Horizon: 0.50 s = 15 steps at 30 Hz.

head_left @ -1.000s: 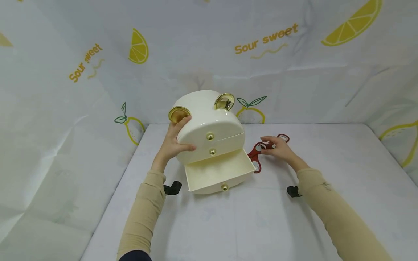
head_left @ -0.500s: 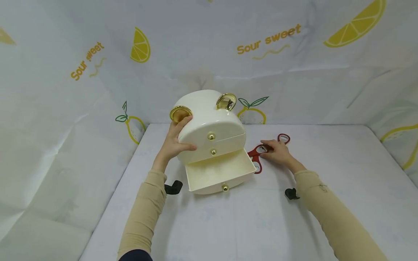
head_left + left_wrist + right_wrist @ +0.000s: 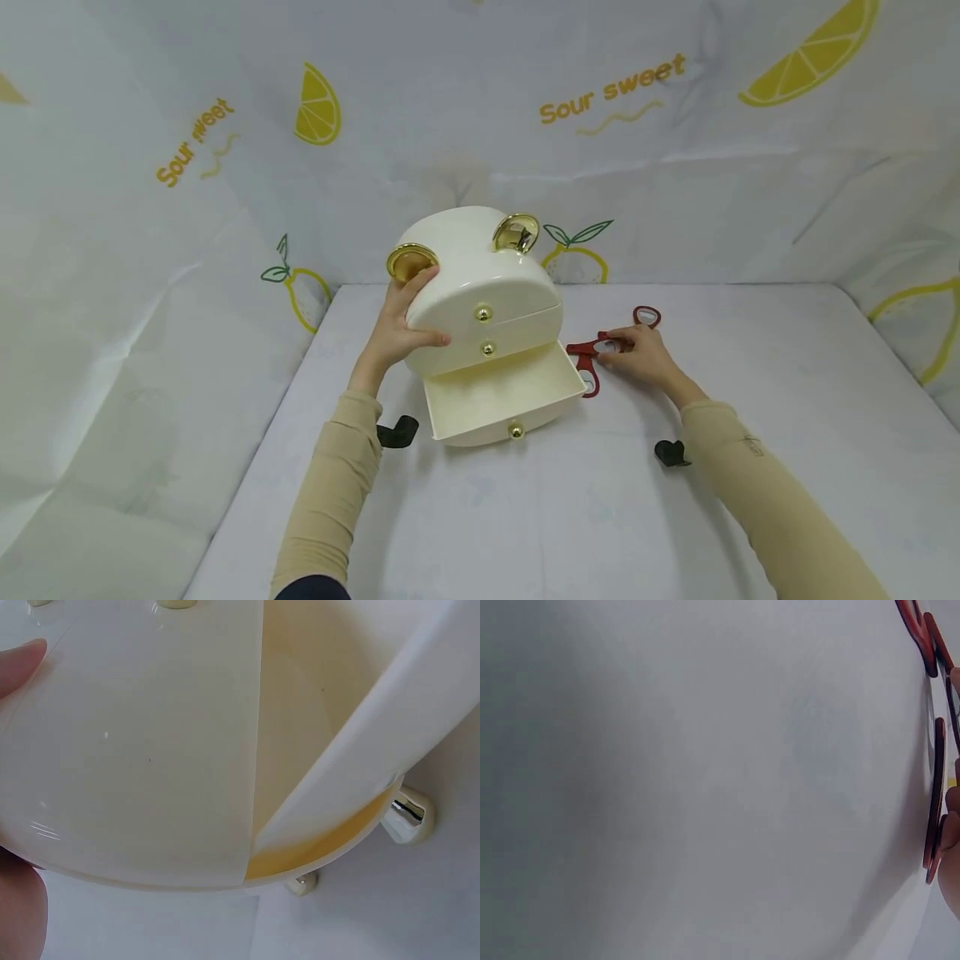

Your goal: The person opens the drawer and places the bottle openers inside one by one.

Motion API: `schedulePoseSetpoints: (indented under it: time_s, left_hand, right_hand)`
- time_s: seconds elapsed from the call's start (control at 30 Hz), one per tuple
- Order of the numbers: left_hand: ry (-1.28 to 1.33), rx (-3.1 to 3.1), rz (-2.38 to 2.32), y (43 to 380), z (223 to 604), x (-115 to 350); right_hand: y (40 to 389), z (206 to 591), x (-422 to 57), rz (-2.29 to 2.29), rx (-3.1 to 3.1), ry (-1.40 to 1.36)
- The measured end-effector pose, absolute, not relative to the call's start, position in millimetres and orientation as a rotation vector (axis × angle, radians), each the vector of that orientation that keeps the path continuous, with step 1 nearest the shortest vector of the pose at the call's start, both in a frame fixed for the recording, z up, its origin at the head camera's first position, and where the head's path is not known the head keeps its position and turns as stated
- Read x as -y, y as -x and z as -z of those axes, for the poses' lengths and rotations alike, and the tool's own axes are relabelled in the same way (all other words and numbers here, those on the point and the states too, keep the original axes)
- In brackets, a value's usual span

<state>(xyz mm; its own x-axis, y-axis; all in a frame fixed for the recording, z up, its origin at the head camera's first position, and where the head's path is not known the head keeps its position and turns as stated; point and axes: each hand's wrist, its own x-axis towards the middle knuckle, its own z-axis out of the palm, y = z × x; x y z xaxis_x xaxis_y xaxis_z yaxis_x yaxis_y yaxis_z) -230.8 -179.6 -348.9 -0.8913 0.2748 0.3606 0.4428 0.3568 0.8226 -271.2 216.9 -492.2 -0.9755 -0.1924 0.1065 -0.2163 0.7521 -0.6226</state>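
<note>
A cream storage box (image 3: 480, 250) with gold ears and small gold knobs stands on the table, its lowest drawer (image 3: 498, 396) pulled out. My left hand (image 3: 393, 329) grips the box's left side, fingers by the left ear and thumb on the front. Inside the drawer nothing shows in the head view. To the box's right lie red scissors (image 3: 587, 367) with ring handles, overlapping; how many pairs there are is hard to tell. My right hand (image 3: 641, 354) pinches a red scissors handle (image 3: 603, 340) there. Only fingertips (image 3: 951, 802) and red handles show at the right wrist view's edge.
A white cloth covers the table (image 3: 585, 517). Behind it hangs a lemon-print backdrop (image 3: 450, 100). A black wrist-mount piece (image 3: 397, 432) sits by the left wrist, another (image 3: 671, 453) by the right. Gold-tipped feet (image 3: 409, 816) show under the box in the left wrist view.
The right hand has closed in on the red scissors, and the handle at its fingers has turned and shifted slightly. The left hand, box and drawer stay as they were.
</note>
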Motion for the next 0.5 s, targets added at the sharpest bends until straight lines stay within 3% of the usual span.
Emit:
schedulePoseSetpoints:
  time_s: [0.5]
  left_hand:
    - [0.666,2.434,1.573,231,349,179]
  right_hand:
    - [247,479,-226,-1.195,2.803,-0.242]
